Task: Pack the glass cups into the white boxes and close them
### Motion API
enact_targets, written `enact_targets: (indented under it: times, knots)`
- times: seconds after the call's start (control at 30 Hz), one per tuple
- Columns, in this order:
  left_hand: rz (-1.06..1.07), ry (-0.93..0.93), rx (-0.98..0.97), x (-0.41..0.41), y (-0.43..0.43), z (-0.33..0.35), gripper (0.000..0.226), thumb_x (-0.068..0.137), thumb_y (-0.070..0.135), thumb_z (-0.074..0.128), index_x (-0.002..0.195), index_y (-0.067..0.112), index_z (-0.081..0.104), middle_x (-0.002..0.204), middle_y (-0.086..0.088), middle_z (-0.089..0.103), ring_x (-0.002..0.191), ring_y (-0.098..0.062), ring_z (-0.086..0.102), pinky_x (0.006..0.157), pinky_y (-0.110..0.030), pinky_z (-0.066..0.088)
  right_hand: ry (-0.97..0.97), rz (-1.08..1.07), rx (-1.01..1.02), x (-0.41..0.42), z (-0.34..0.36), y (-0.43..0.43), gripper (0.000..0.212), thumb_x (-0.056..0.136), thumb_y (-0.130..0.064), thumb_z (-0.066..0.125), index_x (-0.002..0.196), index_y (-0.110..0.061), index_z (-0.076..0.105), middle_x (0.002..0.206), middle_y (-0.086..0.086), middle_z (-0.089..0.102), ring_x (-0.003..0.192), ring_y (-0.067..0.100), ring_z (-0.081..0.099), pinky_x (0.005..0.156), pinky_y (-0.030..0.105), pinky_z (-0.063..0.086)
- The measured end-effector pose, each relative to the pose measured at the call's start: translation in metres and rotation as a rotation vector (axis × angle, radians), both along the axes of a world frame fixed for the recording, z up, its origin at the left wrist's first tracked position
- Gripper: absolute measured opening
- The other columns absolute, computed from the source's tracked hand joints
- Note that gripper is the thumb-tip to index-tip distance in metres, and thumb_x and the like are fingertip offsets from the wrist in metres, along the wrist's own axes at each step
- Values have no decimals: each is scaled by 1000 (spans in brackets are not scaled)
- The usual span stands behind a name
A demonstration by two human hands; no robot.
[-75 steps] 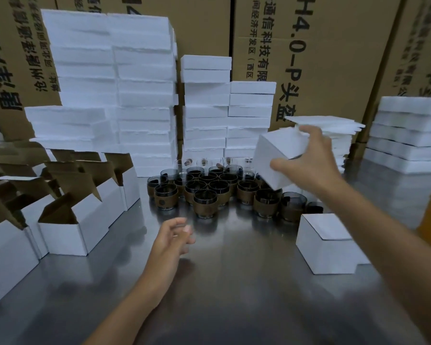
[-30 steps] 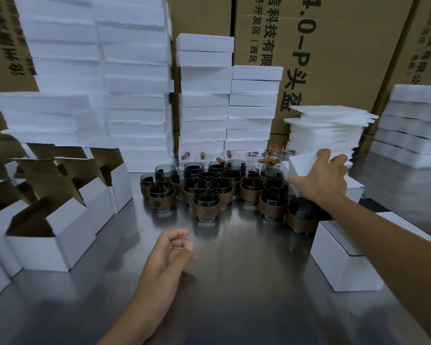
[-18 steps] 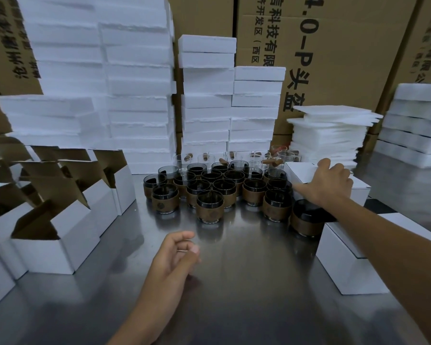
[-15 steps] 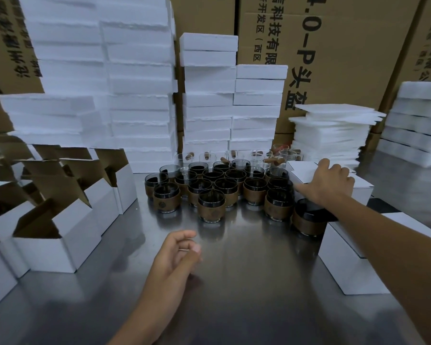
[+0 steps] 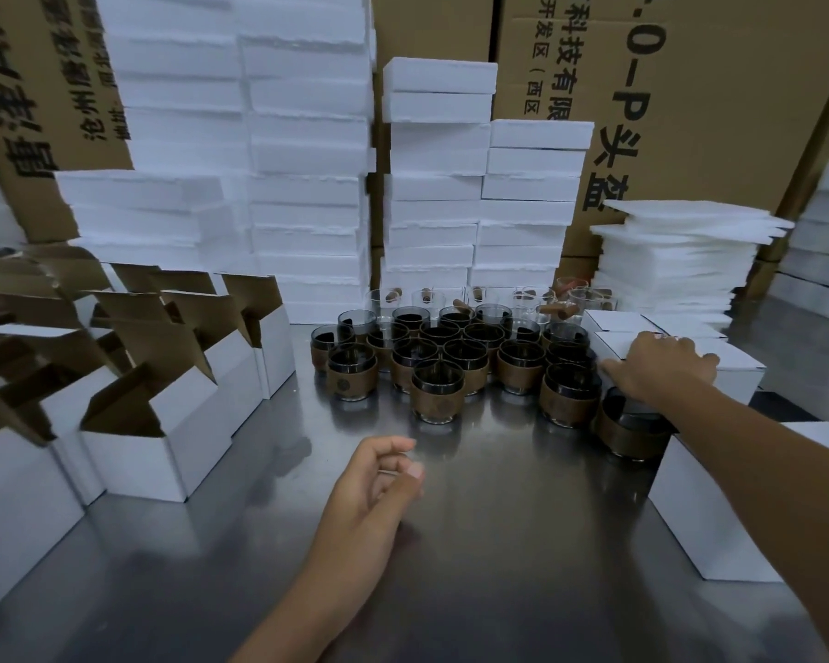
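near: left hand [image 5: 374, 476] over the steel table [image 5: 498, 543], fingers loosely curled, holding nothing. near right: closed white box [image 5: 709, 514] on the table. mid: glass cups [image 5: 436, 390] w/ brown sleeves, upright, clustered at table ctr. right hand [image 5: 661, 368] palm-down, fingers lying flat on top of a second closed box [image 5: 738, 370] just right of the cups, gripping nothing. mid left: open white boxes [image 5: 164, 423], flaps up. far: clear glasses [image 5: 424, 299], foam slab stacks [image 5: 307, 184], foam sheets [image 5: 680, 251], printed cartons [image 5: 714, 88].
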State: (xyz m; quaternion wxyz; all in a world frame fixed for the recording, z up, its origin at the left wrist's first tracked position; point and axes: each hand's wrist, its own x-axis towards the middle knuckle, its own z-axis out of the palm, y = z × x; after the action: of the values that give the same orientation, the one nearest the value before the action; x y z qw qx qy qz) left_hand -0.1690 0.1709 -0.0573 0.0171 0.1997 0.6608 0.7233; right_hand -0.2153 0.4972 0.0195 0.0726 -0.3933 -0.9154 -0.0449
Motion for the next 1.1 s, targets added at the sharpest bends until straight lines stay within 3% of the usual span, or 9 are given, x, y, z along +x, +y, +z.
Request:
enact_targets:
  times: [0.17,0.3,0.43,0.57,0.7,0.8,0.9,1.0,1.1]
  knots:
    - [8,9,-29,1,0,1,23,79,34,59,101,27,59,83,11,62,83,-11,61,74,-20,44,204,225,-174,8,18,-30,72,94,-57,37,146,-9,25,154,16,20,139,36,23,109,54,27]
    - [82,122,-107,2,-4,6,15,90,16,59,98,29,58,86,7,60,79,-1,57,70,-10,41,454,640,-360,36,27,-91,62,94,-38,52,146,-16,27,154,8,27,138,27,30,108,40,31]
    - [279,241,-153,-5,-14,16,20,89,9,58,93,28,57,83,7,58,73,4,52,68,-7,39,479,871,-556,82,-12,-151,57,90,-32,60,142,-26,36,145,-6,40,132,10,37,105,28,30]
    - [557,248,-143,-14,-31,20,15,90,11,56,97,24,52,80,3,52,73,-8,50,66,-22,41,568,849,-562,110,-64,-183,43,89,-29,60,129,-34,45,125,-21,44,119,-1,41,94,19,31]
    - [818,232,-129,-20,-54,23,28,90,15,58,112,25,44,76,0,45,69,-12,49,60,-22,41,611,853,-494,112,-74,-178,35,88,-16,61,120,-27,53,114,-19,48,111,-3,44,88,6,29]
    - [955,157,-140,-24,-69,25,45,90,17,60,129,22,40,95,-6,53,81,-18,55,66,-26,43,669,808,-500,112,-73,-172,31,86,-8,62,114,-22,58,104,-17,49,99,-2,47,77,-4,28]
    - [1057,121,-207,-26,-80,25,51,89,19,62,135,18,38,122,-11,50,100,-21,53,75,-29,40,684,797,-504,111,-74,-171,30,86,-6,62,111,-22,57,100,-15,49,95,0,47,77,-3,30]
    - [1089,68,-269,-27,-87,22,50,90,21,61,135,14,40,126,-12,45,91,-15,44,77,-29,38,671,807,-486,110,-75,-171,30,85,-6,62,111,-20,58,102,-10,51,94,2,47,74,5,30]
    - [1088,49,-354,-29,-91,19,39,91,21,60,127,12,48,124,-14,41,92,-22,48,77,-31,38,686,799,-491,110,-76,-171,27,84,-5,62,108,-18,59,98,-9,52,91,5,48,78,16,31]
